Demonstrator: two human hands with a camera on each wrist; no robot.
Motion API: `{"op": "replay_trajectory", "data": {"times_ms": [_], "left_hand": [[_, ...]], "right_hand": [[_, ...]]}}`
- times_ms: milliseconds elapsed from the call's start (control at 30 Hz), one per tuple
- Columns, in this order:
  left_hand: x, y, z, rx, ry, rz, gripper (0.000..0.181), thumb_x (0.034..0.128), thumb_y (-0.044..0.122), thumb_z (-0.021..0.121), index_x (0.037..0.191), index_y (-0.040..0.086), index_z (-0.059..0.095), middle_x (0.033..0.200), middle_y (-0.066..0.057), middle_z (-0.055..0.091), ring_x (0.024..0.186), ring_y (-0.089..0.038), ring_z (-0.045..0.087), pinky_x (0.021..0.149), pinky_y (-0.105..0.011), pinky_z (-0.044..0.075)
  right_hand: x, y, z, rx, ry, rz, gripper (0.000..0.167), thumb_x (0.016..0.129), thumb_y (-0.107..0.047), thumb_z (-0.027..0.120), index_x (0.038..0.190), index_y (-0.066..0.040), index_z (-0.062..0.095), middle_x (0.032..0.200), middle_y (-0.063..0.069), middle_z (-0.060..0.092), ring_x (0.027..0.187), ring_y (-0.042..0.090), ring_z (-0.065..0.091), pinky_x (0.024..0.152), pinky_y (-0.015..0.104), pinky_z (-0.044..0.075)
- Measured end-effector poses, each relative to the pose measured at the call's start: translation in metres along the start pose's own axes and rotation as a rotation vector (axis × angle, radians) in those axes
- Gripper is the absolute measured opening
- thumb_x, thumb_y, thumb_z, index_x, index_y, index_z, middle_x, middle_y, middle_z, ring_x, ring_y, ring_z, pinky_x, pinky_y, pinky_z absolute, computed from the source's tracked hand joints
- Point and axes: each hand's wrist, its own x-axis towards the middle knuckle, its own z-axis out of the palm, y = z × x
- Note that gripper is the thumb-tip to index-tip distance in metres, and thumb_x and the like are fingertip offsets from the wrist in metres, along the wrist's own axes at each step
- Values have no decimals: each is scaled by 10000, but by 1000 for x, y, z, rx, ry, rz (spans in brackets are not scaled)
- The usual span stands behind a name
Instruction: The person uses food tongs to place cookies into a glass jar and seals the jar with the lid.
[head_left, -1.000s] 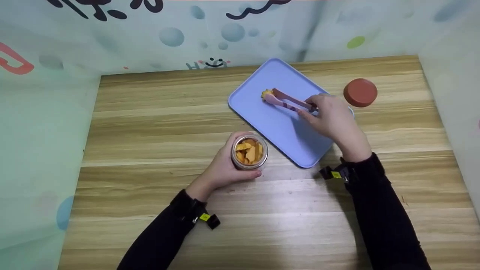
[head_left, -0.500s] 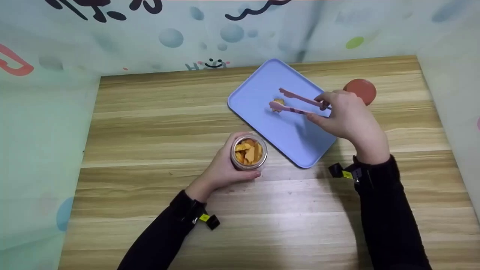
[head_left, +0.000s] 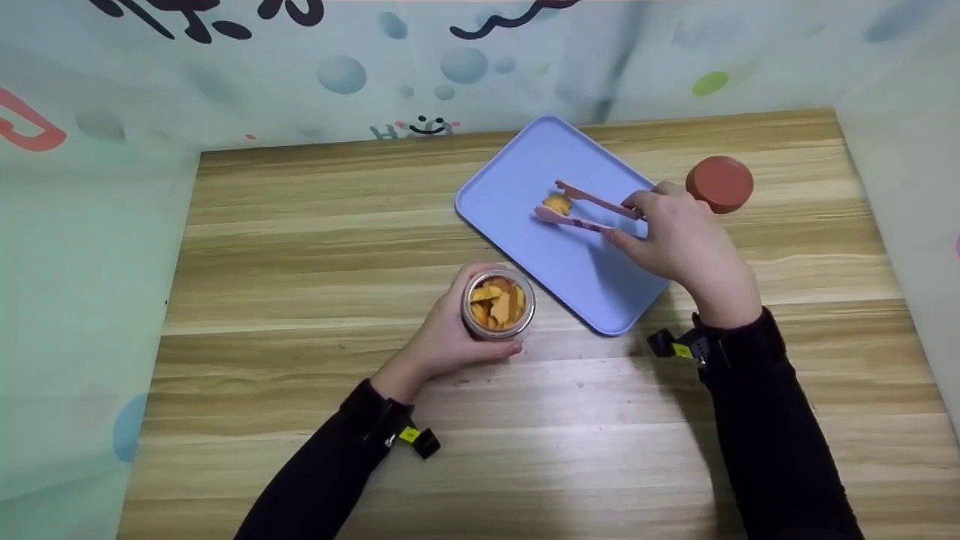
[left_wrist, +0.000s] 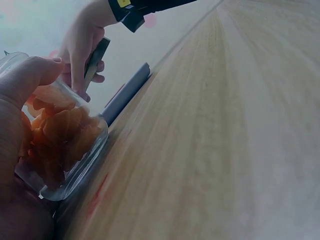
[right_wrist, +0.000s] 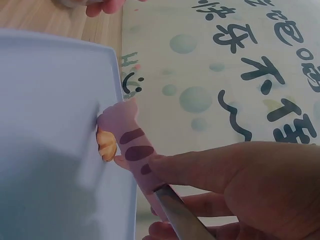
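Observation:
My left hand grips a clear jar of orange-yellow crackers, standing uncovered on the table. In the head view my right hand holds pink tongs between thumb and fingers, over the blue tray. The tongs' arms are spread, one on either side of a single cracker on the tray. Whether the tips touch it, I cannot tell. Seen from the right wrist, the tongs have a paw-shaped pink tip with dark patches and a metal strip; they partly hide the cracker.
A round red-brown lid lies on the wooden table, right of the tray and just behind my right hand. A patterned pale backdrop rises along the table's back and sides.
The tongs' tips were close around the cracker at the tray's upper left; then they spread, and the cracker sits slightly lower and right. My right hand shifted right, then slightly back left. My left hand stayed.

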Motion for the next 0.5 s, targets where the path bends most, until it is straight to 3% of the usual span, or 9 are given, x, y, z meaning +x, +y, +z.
{"op": "replay_trajectory", "data": {"times_ms": [167, 300, 500], "left_hand": [[0, 0, 0, 5, 2, 1, 1029, 745, 238, 1043, 1577, 217, 438, 1487, 21, 616, 1380, -187, 592, 1243, -428, 429], [0, 0, 1, 1, 7, 1, 1031, 740, 216, 1045, 1575, 183, 441, 1481, 4, 620, 1373, -200, 591, 1236, -427, 430], [0, 0, 1, -4, 8, 4, 1038, 732, 208, 1049, 1574, 177, 442, 1474, 0, 624, 1368, -205, 594, 1231, -423, 435]], "right_hand": [[1, 2, 1, -21, -6, 22, 418, 1023, -341, 773, 1136, 59, 727, 987, 247, 676, 885, 395, 613, 723, 560, 521], [2, 2, 2, -12, -25, 38, 436, 1028, -345, 770, 1174, 64, 728, 1025, 262, 720, 865, 394, 652, 708, 542, 547], [3, -1, 3, -40, -1, 7, 380, 1023, -338, 782, 1080, 36, 743, 943, 209, 700, 787, 350, 619, 646, 496, 490]]}}
